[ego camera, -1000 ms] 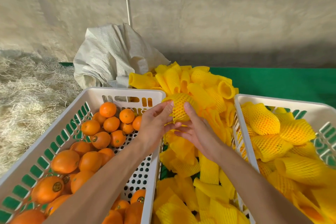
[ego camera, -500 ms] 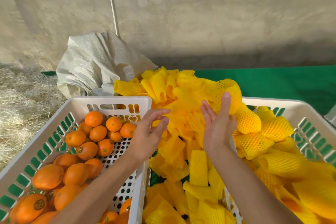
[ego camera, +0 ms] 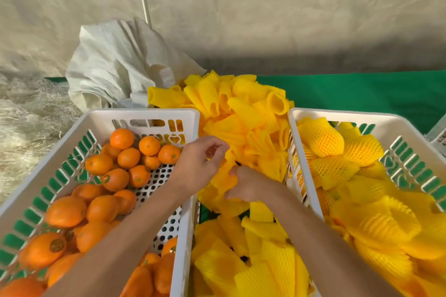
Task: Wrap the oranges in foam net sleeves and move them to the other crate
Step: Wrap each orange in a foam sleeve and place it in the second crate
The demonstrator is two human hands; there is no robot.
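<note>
Nearest the camera, both forearms reached forward over the gap between the two crates, and the change from half a second earlier was plain: the right hand [ego camera: 248,185], which had been up and open beside a wrapped orange at the right crate [ego camera: 342,116], had dropped back into the pile of loose foam net sleeves [ego camera: 241,128] — that orange was delivered, by my judgement, and a fresh cycle had begun. The right hand's fingers were curled down, pinching a flat yellow sleeve [ego camera: 224,176] at the middle of the pile. Just beyond it, the left hand [ego camera: 200,166] hovered at the inner rim of the left crate [ego camera: 144,113], fingers loosely bent with thumb and forefinger drawn close; whether it already held the sleeve's edge I cannot tell. The bare oranges [ego camera: 120,159] lay well left in that crate, many still unwrapped, while the wrapped oranges [ego camera: 337,152] filled much of the right one. Farther back a white sack [ego camera: 120,65] slumped against the wall — untouched.
</note>
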